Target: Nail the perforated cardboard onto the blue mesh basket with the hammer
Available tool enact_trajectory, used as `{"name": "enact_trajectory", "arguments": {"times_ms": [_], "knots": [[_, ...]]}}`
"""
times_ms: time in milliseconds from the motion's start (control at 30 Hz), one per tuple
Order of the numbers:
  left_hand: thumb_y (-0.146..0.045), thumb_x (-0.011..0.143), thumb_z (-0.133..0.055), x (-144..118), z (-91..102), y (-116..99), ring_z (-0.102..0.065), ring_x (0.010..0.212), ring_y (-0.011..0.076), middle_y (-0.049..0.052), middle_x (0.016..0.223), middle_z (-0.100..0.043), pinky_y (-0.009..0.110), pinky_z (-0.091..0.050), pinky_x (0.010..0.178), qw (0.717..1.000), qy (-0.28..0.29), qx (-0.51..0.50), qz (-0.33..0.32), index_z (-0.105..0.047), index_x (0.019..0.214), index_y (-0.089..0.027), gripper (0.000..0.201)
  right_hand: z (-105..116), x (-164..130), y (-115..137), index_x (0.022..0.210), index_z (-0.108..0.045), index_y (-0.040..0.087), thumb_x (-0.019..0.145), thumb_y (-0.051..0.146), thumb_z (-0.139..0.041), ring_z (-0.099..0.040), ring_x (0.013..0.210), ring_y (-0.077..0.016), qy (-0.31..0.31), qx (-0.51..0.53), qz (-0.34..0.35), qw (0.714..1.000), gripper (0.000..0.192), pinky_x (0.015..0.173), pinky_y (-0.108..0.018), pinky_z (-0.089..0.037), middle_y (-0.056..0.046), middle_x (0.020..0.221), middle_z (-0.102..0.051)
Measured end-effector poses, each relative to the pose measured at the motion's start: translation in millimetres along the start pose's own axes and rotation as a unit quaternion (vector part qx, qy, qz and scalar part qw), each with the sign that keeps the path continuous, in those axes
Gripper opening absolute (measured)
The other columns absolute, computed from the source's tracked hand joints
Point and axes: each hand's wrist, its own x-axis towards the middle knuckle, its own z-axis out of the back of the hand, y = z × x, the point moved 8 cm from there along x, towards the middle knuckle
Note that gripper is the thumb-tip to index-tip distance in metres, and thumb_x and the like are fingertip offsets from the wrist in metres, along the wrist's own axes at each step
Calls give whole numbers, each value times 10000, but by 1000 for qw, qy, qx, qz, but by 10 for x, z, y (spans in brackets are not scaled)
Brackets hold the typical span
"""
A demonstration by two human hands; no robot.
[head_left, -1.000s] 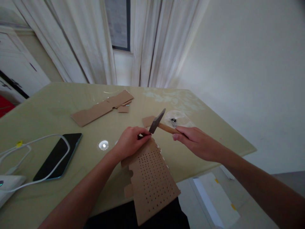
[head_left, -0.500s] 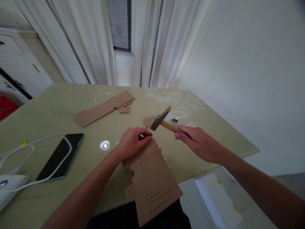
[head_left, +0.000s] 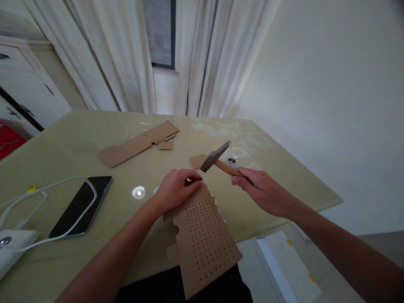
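My right hand (head_left: pixel 261 189) is wrapped round the wooden handle of a hammer (head_left: pixel 217 156), whose metal head hangs just above my left fingertips. Below it, my left hand (head_left: pixel 176 189) rests on the far end of a brown cardboard sheet (head_left: pixel 208 240). Its thumb and forefinger are pinched together; whatever is between them is too small to name. Rows of small punched holes cover the sheet, and its near end sticks out past the table edge over my dark-clothed lap. Just beyond my left fingers lies a small cardboard piece (head_left: pixel 198 161), partly behind the hammer head.
A clear plastic bag (head_left: pixel 243 158) with small black pieces lies beyond the hammer on the glossy table (head_left: pixel 277 168). More cardboard strips (head_left: pixel 135 147) lie at the back left. On the left are a phone (head_left: pixel 78 210), a white cable (head_left: pixel 67 180) and a white box-like device (head_left: pixel 17 250).
The hammer head has tilted very slightly, staying just above my left fingers. Both hands keep almost the same place, and the view has shifted a little.
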Motion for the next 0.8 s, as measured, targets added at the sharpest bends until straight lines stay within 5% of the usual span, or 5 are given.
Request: {"name": "enact_trajectory", "arguments": {"times_ms": [433, 600, 800], "knots": [[-408, 986, -747, -7, -41, -7, -782, 975, 260, 65, 1111, -859, 381, -559, 868, 999, 9, 45, 5, -831, 1111, -245, 222, -13, -15, 15, 870, -532, 249, 1154, 543, -431, -597, 734, -215, 24, -39, -7, 999, 421, 693, -344, -335, -7, 768, -600], [-552, 969, -745, -2, -58, -49, -728, 797, 255, 62, 898, -819, 348, -477, 693, 993, 30, 115, 4, -803, 958, -238, 320, -170, -14, 3, 889, -562, 241, 1156, 491, -439, -630, 790, -232, 60, -53, 7, 997, 386, 729, -353, -367, -33, 825, -657], [-545, 943, -782, -8, -36, -40, -747, 834, 268, 64, 976, -840, 346, -479, 715, 994, 18, 109, 19, -797, 1017, -251, 303, -106, -16, -5, 891, -574, 243, 1154, 536, -446, -628, 749, -216, 32, -46, -2, 998, 413, 700, -343, -368, -24, 809, -661]]}}
